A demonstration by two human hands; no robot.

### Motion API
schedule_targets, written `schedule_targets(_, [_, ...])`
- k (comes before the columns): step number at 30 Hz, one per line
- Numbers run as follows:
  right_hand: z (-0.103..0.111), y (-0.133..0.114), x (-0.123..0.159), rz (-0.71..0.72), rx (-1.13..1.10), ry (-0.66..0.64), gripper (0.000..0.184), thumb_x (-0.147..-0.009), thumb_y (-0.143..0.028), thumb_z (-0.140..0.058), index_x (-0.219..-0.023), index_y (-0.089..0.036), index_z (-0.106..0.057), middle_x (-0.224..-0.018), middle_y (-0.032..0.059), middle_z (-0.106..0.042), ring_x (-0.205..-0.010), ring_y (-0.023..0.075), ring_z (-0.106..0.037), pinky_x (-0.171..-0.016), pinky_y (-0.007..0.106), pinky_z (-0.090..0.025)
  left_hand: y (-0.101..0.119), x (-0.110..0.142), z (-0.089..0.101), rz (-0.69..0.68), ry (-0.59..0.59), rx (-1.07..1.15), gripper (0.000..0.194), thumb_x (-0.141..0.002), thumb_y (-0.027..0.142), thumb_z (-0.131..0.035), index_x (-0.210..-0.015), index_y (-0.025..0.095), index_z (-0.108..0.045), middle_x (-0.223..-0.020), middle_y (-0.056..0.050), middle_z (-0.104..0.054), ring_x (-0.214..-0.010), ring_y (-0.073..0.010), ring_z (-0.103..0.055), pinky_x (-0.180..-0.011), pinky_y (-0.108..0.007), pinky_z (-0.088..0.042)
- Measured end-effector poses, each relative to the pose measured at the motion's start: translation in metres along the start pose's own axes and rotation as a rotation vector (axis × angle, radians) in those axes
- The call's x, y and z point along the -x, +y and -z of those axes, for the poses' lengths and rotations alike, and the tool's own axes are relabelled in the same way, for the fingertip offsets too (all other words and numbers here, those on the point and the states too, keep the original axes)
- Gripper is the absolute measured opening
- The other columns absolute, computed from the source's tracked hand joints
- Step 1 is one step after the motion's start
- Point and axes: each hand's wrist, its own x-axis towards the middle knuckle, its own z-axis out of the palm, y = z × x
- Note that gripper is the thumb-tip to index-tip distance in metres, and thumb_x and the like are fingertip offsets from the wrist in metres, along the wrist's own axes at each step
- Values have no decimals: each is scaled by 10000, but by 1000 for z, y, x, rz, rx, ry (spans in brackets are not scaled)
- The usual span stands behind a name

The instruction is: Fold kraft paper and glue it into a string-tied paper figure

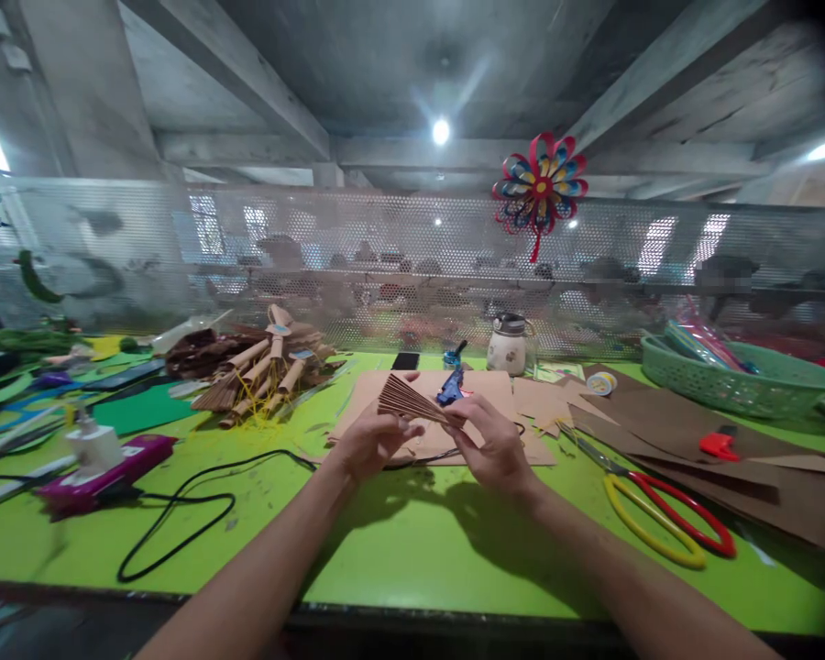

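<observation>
A pleated brown paper fan point(407, 400) is held up between my two hands, its folds spread wider at the left end and pinched together at the right. My left hand point(372, 440) grips the spread end from below, fingers curled. With thumb and fingers, my right hand point(489, 442) pinches the narrow end. Just behind the fan lies a blue hot glue gun point(449, 389), partly hidden by the fan and my right hand. Under it are brown paper sheets point(499, 390) on the green table point(357, 559).
Yellow-and-red-handled scissors point(660, 518) lie right, beside dark brown paper point(666, 431) and a green basket point(735, 376). Left are a purple power strip point(110, 475), black cord point(179, 498) and bundled paper fans point(261, 371). A jar point(507, 346) stands behind, before a perforated screen point(412, 247).
</observation>
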Motion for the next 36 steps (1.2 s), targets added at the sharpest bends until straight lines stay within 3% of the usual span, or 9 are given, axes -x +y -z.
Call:
schedule_targets(7, [4,4,-2,-37,39,85,151,-838,-181,-504,-963,-195,-586,-870,68,-575,-823,186,-548,-752,323,-472,9,-11,12,-111,204,-62,571,-591,94,-550,-1152,197,-536,-968,-53,-590,-774,-129,-549,-710,-253,-436])
schedule_targets(9, [5,6,-3,-73,42,127,133,-835,-196,-513,-948,-191,-582,-852,63,-573,-795,181,-546,-729,315,-472,14,-14,19,-149,365,-160,508,-580,119,-556,-1084,176,-562,-939,-56,-585,-803,-141,-539,-706,-255,-427])
schedule_targets(13, [7,9,-4,-120,39,231,128,-840,-195,-513,-954,-180,-569,-864,59,-564,-803,169,-547,-741,298,-474,21,-17,32,-220,859,-471,259,-593,199,-566,-850,180,-591,-880,-34,-581,-850,-172,-514,-650,-246,-400])
schedule_targets(15, [7,10,-5,-117,53,264,123,-840,-182,-512,-955,-177,-555,-872,61,-553,-803,167,-543,-740,296,-476,20,-18,30,-309,968,-618,169,-613,230,-570,-770,172,-594,-794,-26,-584,-792,-170,-515,-615,-238,-382])
schedule_targets(16, [7,10,-5,-104,64,268,118,-838,-174,-512,-951,-176,-549,-872,62,-546,-802,167,-539,-737,298,-477,18,-17,27,-344,954,-672,137,-625,241,-574,-735,162,-599,-736,-24,-582,-744,-163,-517,-601,-235,-376])
schedule_targets(18, [6,10,-4,-58,87,258,117,-837,-154,-508,-948,-177,-537,-871,63,-536,-806,170,-534,-736,304,-478,10,-16,14,-315,796,-693,140,-660,273,-588,-693,138,-609,-642,-28,-577,-641,-145,-515,-576,-234,-376])
schedule_targets(21, [3,10,-2,43,118,223,136,-838,-123,-493,-960,-174,-526,-866,66,-534,-816,177,-533,-744,320,-481,-2,-14,-11,49,365,-440,296,-734,381,-595,-823,101,-630,-744,-98,-642,-630,-158,-573,-558,-246,-418])
schedule_targets(24, [-2,10,1,128,142,190,170,-834,-88,-484,-983,-163,-521,-893,84,-533,-865,191,-531,-771,338,-482,-7,-14,-27,205,161,-178,354,-794,411,-559,-898,79,-620,-843,-158,-657,-753,-206,-629,-677,-303,-488])
schedule_targets(36, [-13,8,9,248,184,32,414,-837,-19,-436,-1206,-198,-495,-1064,106,-533,-1026,216,-520,-874,384,-478,-5,-5,-16,70,119,150,197,-816,236,-555,-959,105,-591,-981,-139,-648,-968,-233,-604,-914,-438,-460])
